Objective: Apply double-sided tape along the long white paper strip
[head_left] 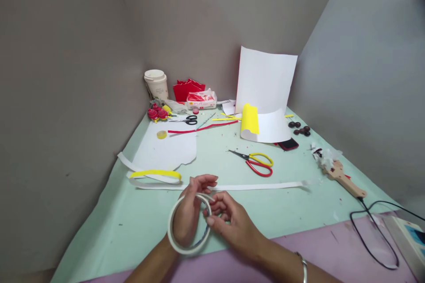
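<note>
A roll of white masking tape [170,226] hangs round my left hand [187,223], which passes through its ring. That hand's fingers stretch to the right, slightly curled, with nothing visible in them. At the roll's right side, my right hand [232,221] has its thumb and fingers closed on the rim, close to the tape's loose end [206,196]. Just beyond both hands lies a long white strip [259,187] across the table. Its left part loops back beside a folded yellow strip [154,173]. Scissors with yellow and red handles [259,163] lie open past my right hand.
A glue gun [345,179] with a black cord lies right. Behind stand curled white-and-yellow paper [265,84], a phone [288,144] and brown round pieces [300,129]. Far left are a lidded cup [156,84], a tissue pack [201,99], black scissors [190,120] and a red strip [212,126].
</note>
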The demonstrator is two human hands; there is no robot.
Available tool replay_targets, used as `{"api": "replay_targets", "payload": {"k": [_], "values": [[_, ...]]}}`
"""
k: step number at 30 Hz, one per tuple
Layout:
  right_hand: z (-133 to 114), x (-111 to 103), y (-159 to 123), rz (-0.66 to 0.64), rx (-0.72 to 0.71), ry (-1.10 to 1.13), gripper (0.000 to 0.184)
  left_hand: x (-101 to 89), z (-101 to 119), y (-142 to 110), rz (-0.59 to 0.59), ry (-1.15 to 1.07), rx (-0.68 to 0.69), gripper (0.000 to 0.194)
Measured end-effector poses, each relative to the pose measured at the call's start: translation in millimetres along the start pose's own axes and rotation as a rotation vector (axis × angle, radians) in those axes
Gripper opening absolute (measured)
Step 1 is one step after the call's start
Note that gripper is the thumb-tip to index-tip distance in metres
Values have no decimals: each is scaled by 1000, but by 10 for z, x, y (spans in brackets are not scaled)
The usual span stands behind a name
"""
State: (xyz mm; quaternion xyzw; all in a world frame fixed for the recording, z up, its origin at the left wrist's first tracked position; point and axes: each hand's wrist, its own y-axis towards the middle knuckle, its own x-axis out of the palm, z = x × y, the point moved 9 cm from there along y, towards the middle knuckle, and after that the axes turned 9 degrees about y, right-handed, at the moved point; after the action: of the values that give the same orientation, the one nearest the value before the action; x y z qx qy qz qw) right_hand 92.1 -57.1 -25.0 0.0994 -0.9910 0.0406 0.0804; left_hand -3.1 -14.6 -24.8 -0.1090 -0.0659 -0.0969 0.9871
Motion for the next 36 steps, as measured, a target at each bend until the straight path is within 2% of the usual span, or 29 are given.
{"api": "replay_targets", "payload": {"k": [3, 5, 7, 9, 12, 15, 19, 22, 25, 28, 31, 34, 36], "values": [[43, 58, 7, -53, 50, 91, 27, -16, 44, -15, 15, 61, 40, 62], [62, 16, 19, -30, 88, 190, 27, -3, 70, -8, -14, 126, 92, 55], [27, -81, 36, 16, 88, 257, 29, 49, 69, 9, -96, 190, 132, 49], [-63, -205, 58, 58, 42, 281, 28, 106, 53, 22, -185, 227, 150, 52], [-171, -364, 97, 95, -6, 318, 24, 134, 77, 19, -243, 218, 160, 53], [-161, -458, 145, 130, 26, 289, 20, 111, 162, -8, -225, 195, 151, 49], [-92, -511, 175, 179, 77, 152, 19, 32, 286, -36, -142, 182, 171, 36], [-260, -554, 122, 260, -71, -86, 17, -17, 339, -66, -75, 254, 244, 23], [-540, -401, 27, 200, -266, -306, 14, 10, 423, -159, -27, 453, 410, 16], [-705, -240, -28, 100, -303, -352, 25, 158, 603, -364, -16, 671, 733, 18], [-706, -164, -13, 11, -178, -248, 41, 329, 700, -568, -60, 802, 1000, 32], [-598, -117, 13, -71, -17, -32, 46, 413, 694, -639, -94, 872, 1075, 42], [-528, -156, 28, -36, 36, 99, 40, 462, 668, -665, -134, 899, 1092, 48]]}}
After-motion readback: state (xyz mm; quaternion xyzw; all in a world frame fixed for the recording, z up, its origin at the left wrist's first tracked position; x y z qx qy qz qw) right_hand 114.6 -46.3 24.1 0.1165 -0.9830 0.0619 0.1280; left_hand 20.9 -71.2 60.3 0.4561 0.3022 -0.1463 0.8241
